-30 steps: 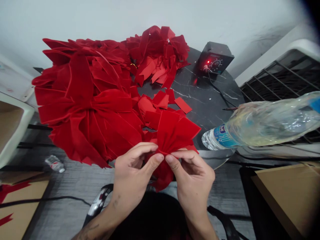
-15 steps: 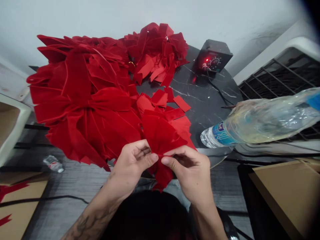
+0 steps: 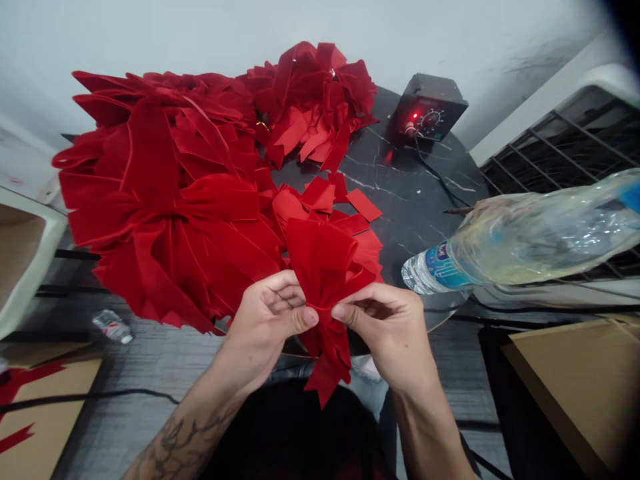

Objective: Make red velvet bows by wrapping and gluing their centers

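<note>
A red velvet bow [image 3: 323,263] is pinched at its gathered middle between both hands, above the near edge of the round table. My left hand [image 3: 273,323] grips it from the left with thumb and bent fingers. On the other side my right hand [image 3: 385,327] pinches it between thumb and forefinger. The bow's loops fan out upward and its notched tails hang below. To the left lies a large heap of red bows [image 3: 170,207]. Loose red ribbon pieces [image 3: 364,205] lie behind the held bow.
A second heap of red bows [image 3: 320,87] sits at the back. A black control box [image 3: 427,110] with a red light and cord stands on the dark marbled table [image 3: 395,180]. At right is a large plastic bottle [image 3: 450,267]; a small bottle [image 3: 113,327] lies on the floor.
The held bow has turned and its loops stand more upright, with the tails now hanging lower and showing more. Both hands keep their pinch and have shifted only slightly.
</note>
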### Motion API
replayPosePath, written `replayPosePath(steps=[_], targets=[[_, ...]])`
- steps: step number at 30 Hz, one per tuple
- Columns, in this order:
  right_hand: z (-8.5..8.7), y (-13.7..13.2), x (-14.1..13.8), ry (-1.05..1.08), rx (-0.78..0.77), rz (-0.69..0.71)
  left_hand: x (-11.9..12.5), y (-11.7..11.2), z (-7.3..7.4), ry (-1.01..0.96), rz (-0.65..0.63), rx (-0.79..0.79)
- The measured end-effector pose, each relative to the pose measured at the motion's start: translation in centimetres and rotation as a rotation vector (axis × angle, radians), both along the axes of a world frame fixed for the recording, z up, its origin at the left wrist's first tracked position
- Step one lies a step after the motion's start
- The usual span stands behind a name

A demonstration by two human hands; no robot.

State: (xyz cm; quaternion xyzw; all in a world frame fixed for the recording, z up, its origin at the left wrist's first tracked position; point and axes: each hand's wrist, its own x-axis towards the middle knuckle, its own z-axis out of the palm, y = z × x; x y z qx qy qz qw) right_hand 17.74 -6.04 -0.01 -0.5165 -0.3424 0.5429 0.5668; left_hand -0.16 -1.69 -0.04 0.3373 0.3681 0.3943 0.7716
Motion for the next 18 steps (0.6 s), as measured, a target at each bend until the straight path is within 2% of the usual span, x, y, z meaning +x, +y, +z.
replayPosePath(steps=[2, 6, 12, 16, 18], targets=[[-0.1, 0.0, 0.1, 0.038, -0.015, 0.020, 0.0, 0.2, -0.1, -0.014, -0.019, -0.005], [0.0, -0.1, 0.2, 0.136, -0.021, 0.095, -0.7, 0.5, -0.4, -0.059, -0.138, -0.009], [0.8, 0.3, 0.6, 0.262, 0.007, 0.360, -1.3, 1.0, -0.3, 0.045, -0.269, -0.107], [1.4, 0.3, 0.8, 0.126, 0.110, 0.409, -0.8, 0.9, -0.5, 0.046, -0.268, -0.071], [2.1, 0.0, 1.0, -0.091, 0.161, 0.338, -0.9, 0.7, -0.9, 0.037, -0.229, -0.033]])
